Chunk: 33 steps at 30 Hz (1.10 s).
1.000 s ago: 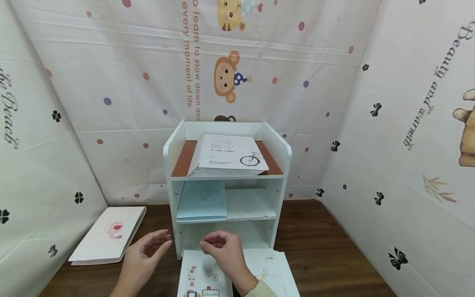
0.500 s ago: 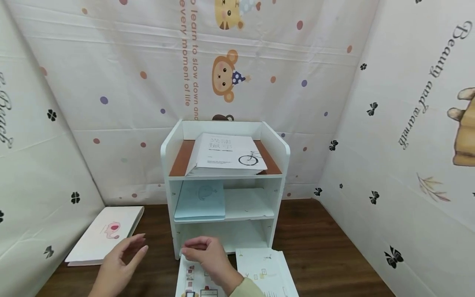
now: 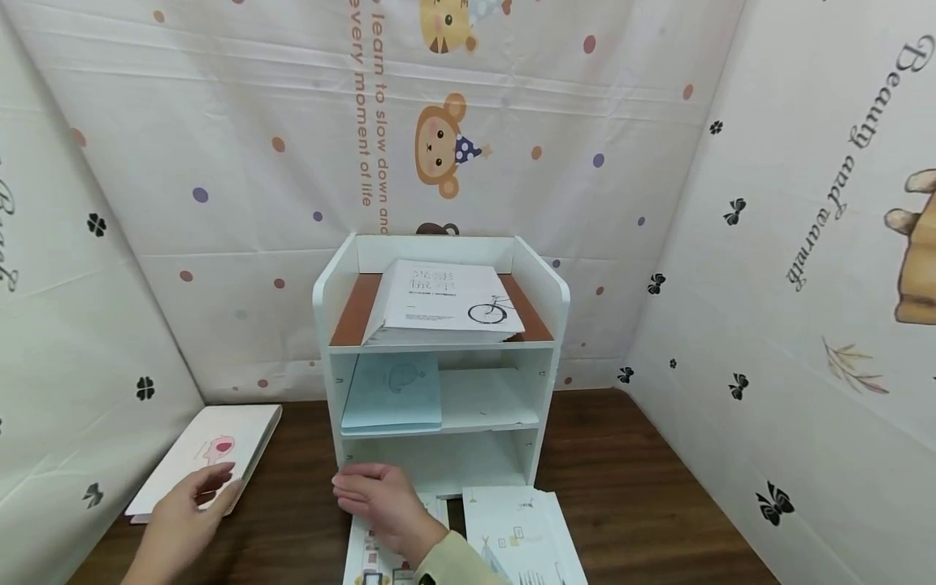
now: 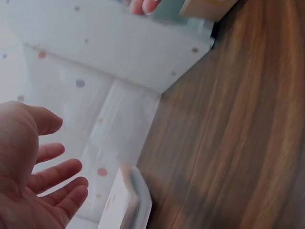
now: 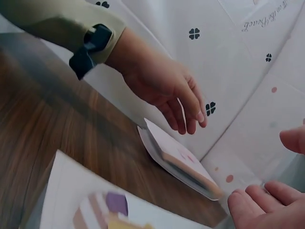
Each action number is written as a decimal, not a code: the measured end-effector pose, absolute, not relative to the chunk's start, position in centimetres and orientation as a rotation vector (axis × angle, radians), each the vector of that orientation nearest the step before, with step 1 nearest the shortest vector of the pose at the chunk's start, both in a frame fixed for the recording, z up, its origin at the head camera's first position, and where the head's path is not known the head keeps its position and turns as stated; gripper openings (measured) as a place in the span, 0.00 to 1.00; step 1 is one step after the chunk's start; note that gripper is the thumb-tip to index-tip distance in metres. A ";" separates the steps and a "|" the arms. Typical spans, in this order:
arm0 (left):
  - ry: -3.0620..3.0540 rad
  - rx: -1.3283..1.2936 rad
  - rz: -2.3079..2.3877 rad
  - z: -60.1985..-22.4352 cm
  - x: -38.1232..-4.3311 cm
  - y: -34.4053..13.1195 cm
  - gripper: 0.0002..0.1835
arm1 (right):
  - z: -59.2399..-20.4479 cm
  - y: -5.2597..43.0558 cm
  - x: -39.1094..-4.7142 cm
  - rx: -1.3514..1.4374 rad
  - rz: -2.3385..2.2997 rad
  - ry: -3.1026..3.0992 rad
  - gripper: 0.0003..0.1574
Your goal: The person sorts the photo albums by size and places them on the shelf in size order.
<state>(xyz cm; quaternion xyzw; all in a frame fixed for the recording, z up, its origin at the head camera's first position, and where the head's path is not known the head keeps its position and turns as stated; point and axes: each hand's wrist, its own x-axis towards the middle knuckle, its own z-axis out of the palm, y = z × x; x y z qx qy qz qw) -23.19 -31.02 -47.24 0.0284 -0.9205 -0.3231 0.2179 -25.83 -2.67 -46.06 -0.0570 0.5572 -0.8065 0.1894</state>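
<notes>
My left hand (image 3: 183, 520) is over the near edge of a white book (image 3: 234, 426) with a pink elephant on its cover, which lies flat at the left of the table. The right wrist view shows that hand's fingers (image 5: 178, 107) loosely bent above the book, apart from it. Nothing is in its grasp in the left wrist view. My right hand (image 3: 387, 508) hovers with loose, empty fingers over a white illustrated book (image 3: 358, 540) in front of the shelf. Beside that lies a second pale illustrated book (image 3: 522, 528).
A white shelf unit (image 3: 327, 406) stands mid-table. A thick white book (image 3: 449, 296) with a bicycle drawing lies on its brown top. A light blue booklet (image 3: 392, 394) occupies the middle shelf's left side. Printed cloth walls (image 3: 241, 325) enclose the dark wooden table (image 3: 629, 487).
Both hands have moved left. The left one has travelled from near the shelf to over the white elephant book. The right hand has crossed above the left illustrated book. The view has shifted slightly.
</notes>
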 end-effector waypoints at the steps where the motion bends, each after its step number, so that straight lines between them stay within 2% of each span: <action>1: -2.551 0.089 -0.877 -47.3 -23.3 -31.5 0.22 | -46.1 -3.1 -25.9 -0.147 -2.279 1.549 0.21; 5: -2.577 0.145 -0.832 -47.6 -24.0 -33.0 0.21 | -46.1 -4.7 -25.9 -0.105 -2.280 1.512 0.21; 13: -2.764 0.417 -0.871 -47.1 -25.4 -35.3 0.29 | -46.4 -8.0 -25.9 -0.024 -2.268 1.512 0.20; 23: -2.848 0.495 -0.783 -47.4 -25.5 -38.7 0.30 | -47.1 -12.3 -25.4 0.139 -2.239 1.561 0.15; 33: -2.863 0.605 -0.785 -48.4 -26.5 -39.3 0.33 | -48.7 -15.3 -25.9 0.341 -2.345 1.578 0.14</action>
